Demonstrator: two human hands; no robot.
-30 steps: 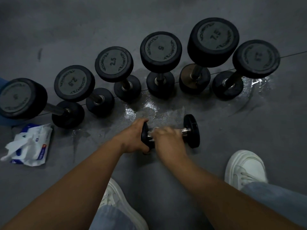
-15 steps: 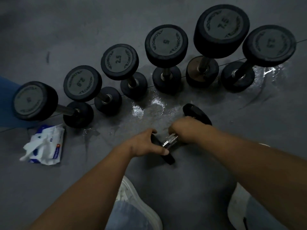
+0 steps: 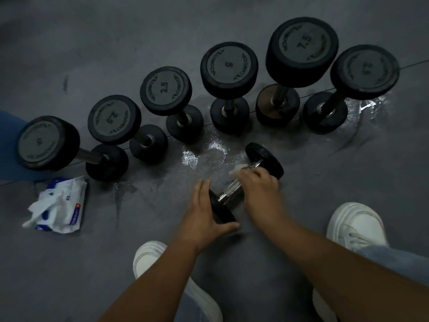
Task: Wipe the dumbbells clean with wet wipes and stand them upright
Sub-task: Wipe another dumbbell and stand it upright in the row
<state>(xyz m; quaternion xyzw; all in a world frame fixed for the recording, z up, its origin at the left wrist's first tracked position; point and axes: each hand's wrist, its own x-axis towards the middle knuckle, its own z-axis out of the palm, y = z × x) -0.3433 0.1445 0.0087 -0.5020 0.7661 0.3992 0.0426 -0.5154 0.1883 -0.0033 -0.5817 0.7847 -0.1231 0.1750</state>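
A small black dumbbell (image 3: pixel 232 192) with a chrome handle lies slanted on the grey floor between my hands. My left hand (image 3: pixel 204 210) cups its near black head, thumb under it and fingers along its outer face. My right hand (image 3: pixel 261 185) is curled over the far part of the handle, holding a white wet wipe (image 3: pixel 236 169) against the metal. Behind them, several larger black dumbbells (image 3: pixel 228 70) stand upright in a row.
A pack of wet wipes (image 3: pixel 61 205) with a sheet pulled out lies on the floor at the left. Wet patches (image 3: pixel 204 152) shine on the floor in front of the row. My white shoes (image 3: pixel 355 225) are at the bottom, either side of my arms.
The small dumbbell has turned from lying sideways to slanting away to the right. My right hand has slid up the handle toward the far head, baring the chrome; the wipe now shows.
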